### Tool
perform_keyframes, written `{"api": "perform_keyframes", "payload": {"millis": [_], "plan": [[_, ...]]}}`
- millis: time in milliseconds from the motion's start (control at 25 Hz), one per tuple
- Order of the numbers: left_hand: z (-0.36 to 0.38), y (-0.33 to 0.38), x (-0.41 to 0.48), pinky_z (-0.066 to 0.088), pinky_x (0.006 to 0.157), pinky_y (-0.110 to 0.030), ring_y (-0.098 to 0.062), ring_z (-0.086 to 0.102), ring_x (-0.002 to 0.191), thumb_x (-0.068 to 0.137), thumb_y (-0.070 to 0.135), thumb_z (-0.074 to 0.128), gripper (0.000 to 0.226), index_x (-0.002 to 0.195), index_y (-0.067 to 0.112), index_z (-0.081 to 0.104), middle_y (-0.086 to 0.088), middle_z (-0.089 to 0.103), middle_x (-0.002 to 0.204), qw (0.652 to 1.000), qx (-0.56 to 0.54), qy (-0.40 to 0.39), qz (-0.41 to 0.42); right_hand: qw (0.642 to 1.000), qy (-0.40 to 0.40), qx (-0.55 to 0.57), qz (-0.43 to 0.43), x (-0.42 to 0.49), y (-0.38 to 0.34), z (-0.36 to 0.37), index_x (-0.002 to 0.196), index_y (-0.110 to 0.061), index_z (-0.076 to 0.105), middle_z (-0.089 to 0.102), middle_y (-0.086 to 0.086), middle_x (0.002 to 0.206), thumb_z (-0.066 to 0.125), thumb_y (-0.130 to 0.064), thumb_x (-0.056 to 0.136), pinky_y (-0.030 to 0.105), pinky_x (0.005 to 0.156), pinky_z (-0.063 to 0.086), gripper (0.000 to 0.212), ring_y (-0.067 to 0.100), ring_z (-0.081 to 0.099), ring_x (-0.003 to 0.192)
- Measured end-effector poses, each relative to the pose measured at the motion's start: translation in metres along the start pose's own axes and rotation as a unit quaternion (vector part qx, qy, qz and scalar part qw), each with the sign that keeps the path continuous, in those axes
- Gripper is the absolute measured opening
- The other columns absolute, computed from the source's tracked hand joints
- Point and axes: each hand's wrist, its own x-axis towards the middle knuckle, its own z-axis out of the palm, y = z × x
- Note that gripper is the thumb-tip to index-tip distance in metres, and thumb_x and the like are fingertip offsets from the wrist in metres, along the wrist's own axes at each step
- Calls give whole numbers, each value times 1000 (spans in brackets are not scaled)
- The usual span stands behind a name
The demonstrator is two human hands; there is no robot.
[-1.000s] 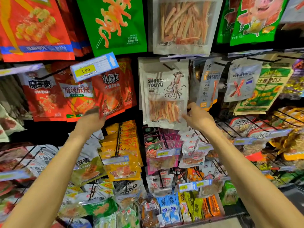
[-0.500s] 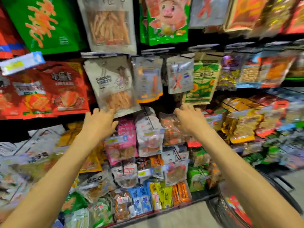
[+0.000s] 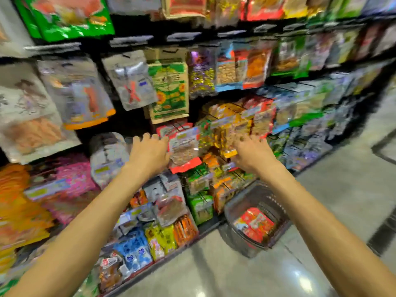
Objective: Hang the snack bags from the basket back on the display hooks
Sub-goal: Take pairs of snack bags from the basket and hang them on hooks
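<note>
Swinging to the right along the shelves, the view now takes in the basket (image 3: 256,213) on the floor at the rack's bottom edge, which was out of sight a second ago. Both hands have left the squid packet hung higher up to the left and now hold nothing: the left hand (image 3: 147,155) hovers with fingers spread just beside a red-edged snack bag (image 3: 184,150) on its hook, and the right hand (image 3: 252,155) reaches out, fingers loosely spread. A red bag (image 3: 254,224) lies in the basket, so my guess is another pickup comes next.
</note>
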Motion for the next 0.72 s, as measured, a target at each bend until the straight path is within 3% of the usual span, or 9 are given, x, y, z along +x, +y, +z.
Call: {"api": "perform_keyframes", "payload": {"millis": [360, 720], "plan": [[23, 177, 104, 43, 92, -49, -36, 49, 122, 97, 49, 45, 48, 131, 15, 48, -12, 57, 128, 991, -61, -59, 99, 990, -96, -3, 99, -8, 167, 51, 138, -12, 44, 44, 16, 137, 51, -41, 97, 52, 102, 35, 50, 37, 38, 130], [44, 329, 215, 47, 87, -47, -36, 52, 116, 99, 45, 45, 43, 126, 12, 52, -12, 61, 120, 981, -100, -116, 122, 983, -157, -3, 98, 58, 317, 106, 139, -11, 42, 40, 18, 142, 51, -41, 98, 54, 104, 35, 52, 38, 33, 135]]}}
